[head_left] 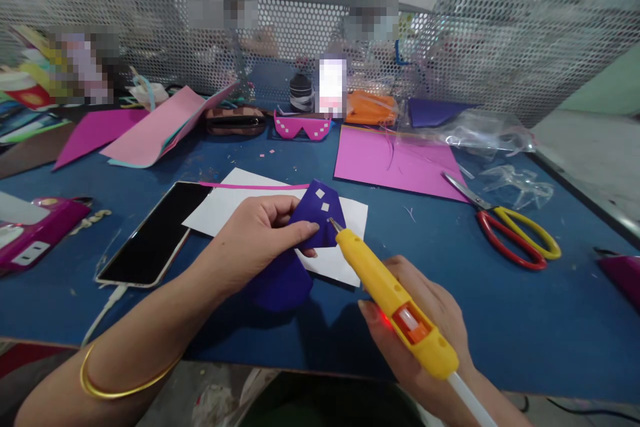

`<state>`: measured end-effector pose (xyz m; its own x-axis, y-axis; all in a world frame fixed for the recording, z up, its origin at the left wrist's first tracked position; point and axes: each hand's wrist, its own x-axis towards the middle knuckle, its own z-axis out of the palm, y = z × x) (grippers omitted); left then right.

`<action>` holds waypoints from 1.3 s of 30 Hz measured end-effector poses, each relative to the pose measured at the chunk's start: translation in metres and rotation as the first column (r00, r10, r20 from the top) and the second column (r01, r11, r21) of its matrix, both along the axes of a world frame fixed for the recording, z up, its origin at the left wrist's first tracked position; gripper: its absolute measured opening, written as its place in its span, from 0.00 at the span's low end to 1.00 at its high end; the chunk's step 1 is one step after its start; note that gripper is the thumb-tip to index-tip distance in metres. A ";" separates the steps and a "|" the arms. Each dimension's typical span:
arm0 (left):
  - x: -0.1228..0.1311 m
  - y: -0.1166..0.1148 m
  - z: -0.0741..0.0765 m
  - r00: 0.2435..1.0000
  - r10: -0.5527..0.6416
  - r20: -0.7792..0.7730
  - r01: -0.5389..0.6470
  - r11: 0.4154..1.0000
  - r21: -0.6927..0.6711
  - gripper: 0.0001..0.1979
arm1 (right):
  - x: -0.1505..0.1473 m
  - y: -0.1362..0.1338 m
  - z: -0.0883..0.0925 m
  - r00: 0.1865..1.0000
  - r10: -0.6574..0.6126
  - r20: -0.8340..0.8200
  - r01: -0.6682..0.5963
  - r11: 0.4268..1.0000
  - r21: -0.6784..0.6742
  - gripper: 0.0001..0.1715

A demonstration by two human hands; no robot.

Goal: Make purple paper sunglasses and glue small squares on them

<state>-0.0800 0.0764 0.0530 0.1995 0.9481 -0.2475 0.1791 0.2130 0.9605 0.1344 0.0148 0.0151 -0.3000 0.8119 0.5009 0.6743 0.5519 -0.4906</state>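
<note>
- Glue gun is resting in the right hand, which is curling around it.
- Left hand is pinching the purple cutout over white paper on the counter.
- Nozzle is pointing at the cutout, near two white squares.
- Scissors are lying to the right.

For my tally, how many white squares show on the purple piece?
2 clearly: an upper square and a lower square, high on the purple piece. The left hand or yellow tool may hide more.
</note>
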 end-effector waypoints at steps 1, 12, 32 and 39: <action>0.000 0.000 0.000 1.000 0.000 0.004 0.000 1.000 -0.001 0.07 | 0.000 0.000 0.000 1.000 -0.007 0.001 0.007 1.000 0.004 0.13; 0.000 0.001 0.002 1.000 -0.005 0.008 0.004 1.000 0.013 0.06 | 0.000 -0.004 0.007 0.983 0.069 -0.169 -0.059 0.996 0.063 0.12; -0.003 0.000 -0.002 0.999 0.025 0.029 -0.024 0.998 -0.050 0.11 | 0.018 -0.008 0.017 0.959 0.002 -0.284 -0.012 0.999 -0.035 0.16; 0.000 -0.001 -0.002 0.997 0.018 0.079 -0.013 0.998 -0.063 0.11 | 0.003 0.004 0.020 0.969 0.021 -0.247 -0.010 0.999 0.048 0.15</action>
<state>-0.0802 0.0752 0.0511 0.2069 0.9344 -0.2899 0.0987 0.2748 0.9564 0.1376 0.0185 0.0352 -0.1744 0.7826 0.5976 0.5264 0.5870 -0.6151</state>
